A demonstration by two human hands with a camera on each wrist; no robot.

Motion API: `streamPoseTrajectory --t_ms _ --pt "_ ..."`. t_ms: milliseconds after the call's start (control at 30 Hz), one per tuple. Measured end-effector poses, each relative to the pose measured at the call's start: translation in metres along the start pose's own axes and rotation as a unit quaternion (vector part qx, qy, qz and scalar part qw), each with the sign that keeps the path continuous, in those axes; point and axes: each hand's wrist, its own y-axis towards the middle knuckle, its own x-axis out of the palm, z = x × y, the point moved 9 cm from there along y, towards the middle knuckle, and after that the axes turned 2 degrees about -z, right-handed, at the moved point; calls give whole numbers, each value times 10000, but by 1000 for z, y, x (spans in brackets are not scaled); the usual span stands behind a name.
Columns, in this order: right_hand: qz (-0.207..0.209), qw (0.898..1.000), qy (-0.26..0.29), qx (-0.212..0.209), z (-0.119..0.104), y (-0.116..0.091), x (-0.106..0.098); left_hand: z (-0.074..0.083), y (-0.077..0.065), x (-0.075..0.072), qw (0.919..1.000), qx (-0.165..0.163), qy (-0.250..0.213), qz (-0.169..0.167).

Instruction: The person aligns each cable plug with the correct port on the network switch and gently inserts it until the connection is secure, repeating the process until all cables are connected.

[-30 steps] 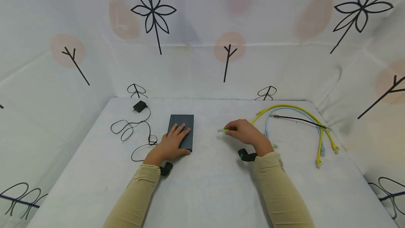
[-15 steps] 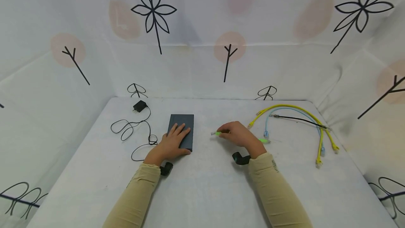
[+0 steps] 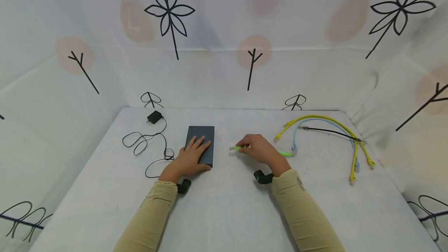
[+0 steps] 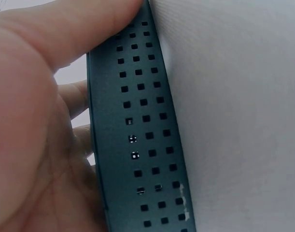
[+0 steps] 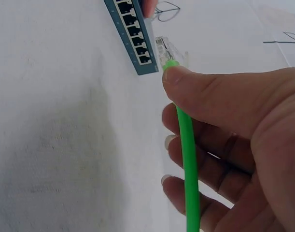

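My left hand [image 3: 189,160] rests on the dark blue-grey network switch [image 3: 206,133], fingers spread over its top. In the left wrist view the thumb [image 4: 89,29] touches the vented side of the switch [image 4: 142,121]. The right hand [image 3: 260,149] pinches a bright green Ethernet cable [image 5: 188,164] just behind its clear plug [image 5: 164,48], between thumb and fingers. That plug points left, toward the switch and apart from it. A row of ports [image 5: 135,31] shows on the switch in the right wrist view. The cable's other end [image 3: 288,153] trails to the right of the hand.
Yellow Ethernet cables [image 3: 309,116], a light blue cable [image 3: 295,139] and a short black cable [image 3: 329,130] lie at the table's right. On the left sits a black power adapter [image 3: 154,117] with its loosely looped cord [image 3: 140,141]. Printed fabric walls [image 3: 217,81] surround the table.
My right hand has moved left with the green Ethernet cable, bringing its plug nearer the network switch. The cable's far end has shifted left too. My left hand has stayed on the switch.
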Motion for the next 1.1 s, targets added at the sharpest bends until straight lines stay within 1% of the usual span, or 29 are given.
streamPoseTrajectory --t_ms 200,300,433,500,600,667,733,900,1100 --pt "137 9998 -118 -85 -5 3 3 -1 -1 1 10000 31 -1 6" --pt "235 9992 -327 -68 -8 4 5 0 -1 0 10000 54 -3 9" --pt "416 9953 -864 141 -12 5 5 0 -1 -1 10000 45 12 25" --pt "483 9931 -1019 319 -13 4 6 -1 -1 -1 10000 31 21 39" --pt "464 9918 -1057 556 -15 4 8 -2 0 0 10000 -4 30 31" --pt "424 9917 -986 702 -15 4 10 -3 0 0 10000 -17 30 31" --pt "403 9923 -915 734 -16 4 13 -3 0 1 10000 -26 49 27" --pt "406 9937 -825 645 -19 5 19 -3 1 2 10000 -23 76 40" --pt "406 9955 -776 372 -26 7 25 -3 1 2 9999 0 93 84"
